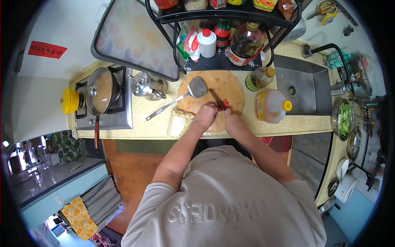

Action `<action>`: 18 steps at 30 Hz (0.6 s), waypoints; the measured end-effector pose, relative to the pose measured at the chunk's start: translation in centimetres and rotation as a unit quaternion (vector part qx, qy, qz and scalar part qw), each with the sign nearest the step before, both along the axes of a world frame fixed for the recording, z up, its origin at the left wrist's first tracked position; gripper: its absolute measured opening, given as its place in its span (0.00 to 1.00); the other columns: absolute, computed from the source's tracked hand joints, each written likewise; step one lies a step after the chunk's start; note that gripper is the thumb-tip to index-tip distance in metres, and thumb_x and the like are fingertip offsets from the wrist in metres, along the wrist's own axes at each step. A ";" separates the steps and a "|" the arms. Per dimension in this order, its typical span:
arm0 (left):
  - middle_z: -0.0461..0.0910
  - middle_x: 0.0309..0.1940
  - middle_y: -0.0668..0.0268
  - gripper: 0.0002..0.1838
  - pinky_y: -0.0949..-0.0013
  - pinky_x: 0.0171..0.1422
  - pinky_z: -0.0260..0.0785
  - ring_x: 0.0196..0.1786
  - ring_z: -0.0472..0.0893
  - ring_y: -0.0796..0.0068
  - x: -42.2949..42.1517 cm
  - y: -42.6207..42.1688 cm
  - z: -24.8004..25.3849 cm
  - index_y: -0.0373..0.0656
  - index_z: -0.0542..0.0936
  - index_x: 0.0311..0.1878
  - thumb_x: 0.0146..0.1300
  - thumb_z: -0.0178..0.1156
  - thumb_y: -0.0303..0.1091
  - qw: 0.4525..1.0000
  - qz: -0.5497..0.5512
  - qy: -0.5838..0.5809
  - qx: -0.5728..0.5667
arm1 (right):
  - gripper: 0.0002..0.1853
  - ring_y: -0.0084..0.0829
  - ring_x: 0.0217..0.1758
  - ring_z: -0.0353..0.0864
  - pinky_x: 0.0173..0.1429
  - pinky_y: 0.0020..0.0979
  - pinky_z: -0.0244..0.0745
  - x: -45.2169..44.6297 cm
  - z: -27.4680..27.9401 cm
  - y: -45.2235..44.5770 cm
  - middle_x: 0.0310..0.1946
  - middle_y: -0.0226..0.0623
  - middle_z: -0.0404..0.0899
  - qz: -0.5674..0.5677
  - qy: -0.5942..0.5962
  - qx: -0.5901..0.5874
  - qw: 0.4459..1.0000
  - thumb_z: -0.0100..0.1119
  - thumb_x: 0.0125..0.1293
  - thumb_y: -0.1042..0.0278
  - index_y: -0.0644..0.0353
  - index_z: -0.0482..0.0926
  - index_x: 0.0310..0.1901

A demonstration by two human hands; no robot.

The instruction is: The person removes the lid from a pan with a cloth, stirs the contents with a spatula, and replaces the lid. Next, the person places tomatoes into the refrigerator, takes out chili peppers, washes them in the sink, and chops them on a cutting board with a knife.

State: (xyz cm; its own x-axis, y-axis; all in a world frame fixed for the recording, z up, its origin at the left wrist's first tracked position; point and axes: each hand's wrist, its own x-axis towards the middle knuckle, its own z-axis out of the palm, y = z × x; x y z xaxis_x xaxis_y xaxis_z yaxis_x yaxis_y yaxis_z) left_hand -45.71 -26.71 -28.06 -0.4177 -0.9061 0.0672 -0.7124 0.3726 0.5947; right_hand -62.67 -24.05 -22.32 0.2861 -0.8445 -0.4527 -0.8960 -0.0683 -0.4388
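Note:
My right hand (234,124) is closed at the near end of a knife (215,98), whose dark narrow blade slants away to the upper left over a round wooden cutting board (233,84). Beside the blade lies a small heap of chopped red pieces, which look like chili (224,103). My left hand (207,115) is curled on the board just left of the knife; whatever its fingers hold is hidden. A metal spatula (197,87) rests with its head on the board and its handle on the counter. Left of my left hand sits a whitish plastic bag (179,123).
Left are a lidded pan (101,92) on the stove and a glass pitcher (148,86). A sauce bottle (258,79) and an oil jug (269,106) stand right of the board, before the sink (306,105). A black rack (197,65) of condiments rises behind.

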 end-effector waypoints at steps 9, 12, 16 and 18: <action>0.82 0.31 0.56 0.02 0.61 0.45 0.76 0.38 0.82 0.55 -0.2 0.4 0.0 0.39 0.83 0.28 0.49 0.66 0.24 0.999 0.024 0.013 -0.046 | 0.12 0.61 0.34 0.82 0.40 0.56 0.76 -1.2 -3.4 0.5 0.28 0.61 0.80 -0.077 -0.039 -0.026 0.996 0.47 0.69 0.69 0.68 0.65 0.49; 0.83 0.31 0.55 0.02 0.60 0.44 0.76 0.37 0.82 0.54 -0.4 0.3 0.1 0.38 0.84 0.29 0.50 0.67 0.25 0.997 0.065 0.048 -0.011 | 0.13 0.61 0.33 0.81 0.39 0.56 0.75 -1.5 -1.3 0.6 0.27 0.62 0.79 -0.063 -0.035 -0.044 0.996 0.49 0.69 0.67 0.68 0.65 0.49; 0.81 0.31 0.56 0.04 0.59 0.44 0.76 0.36 0.81 0.54 -0.3 0.2 -0.1 0.39 0.82 0.27 0.52 0.66 0.28 0.995 0.071 0.064 -0.006 | 0.12 0.60 0.33 0.82 0.40 0.55 0.76 -1.5 -0.4 0.8 0.28 0.61 0.80 -0.022 -0.013 -0.031 0.999 0.46 0.68 0.71 0.69 0.66 0.48; 0.81 0.31 0.56 0.04 0.59 0.44 0.75 0.36 0.81 0.54 -0.3 0.2 0.0 0.39 0.82 0.26 0.52 0.66 0.28 0.996 0.071 0.056 -0.002 | 0.11 0.60 0.34 0.82 0.40 0.55 0.76 -1.4 -0.2 0.9 0.28 0.61 0.80 -0.017 -0.009 -0.025 1.000 0.45 0.67 0.72 0.69 0.66 0.48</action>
